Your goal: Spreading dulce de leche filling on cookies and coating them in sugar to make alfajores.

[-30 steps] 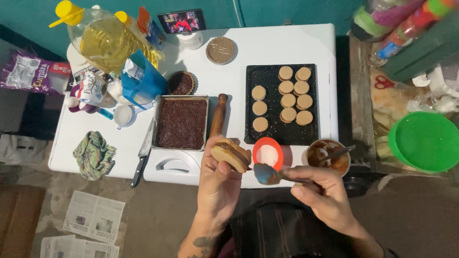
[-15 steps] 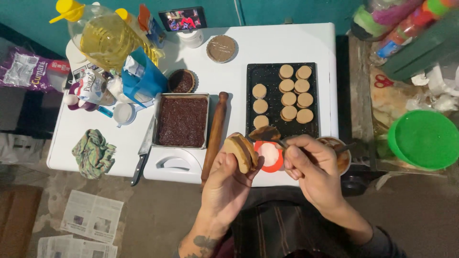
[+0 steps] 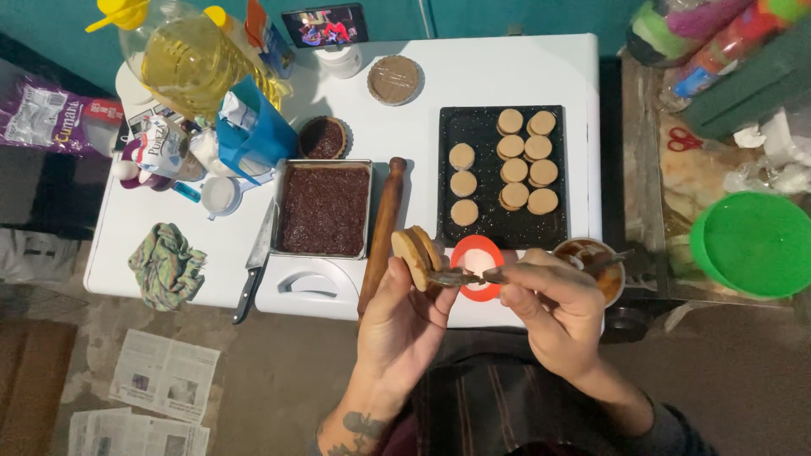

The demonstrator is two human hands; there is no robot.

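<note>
Filling step. Left hand (image 3: pixel 404 314) grips a sandwich cookie (image 3: pixel 417 255) on edge, over the table's near rim. Right hand (image 3: pixel 553 306) pinches a knife (image 3: pixel 466 276), tip at the cookie's seam, probably spreading. Next calls for turning the cookie steadily. A second ago the hands were apart; now they meet.

Bare white tabletop (image 3: pixel 473 72) lies open at the far middle; bottles (image 3: pixel 182 63) crowd the far left, rolling pin (image 3: pixel 382 235) bars the centre.
</note>
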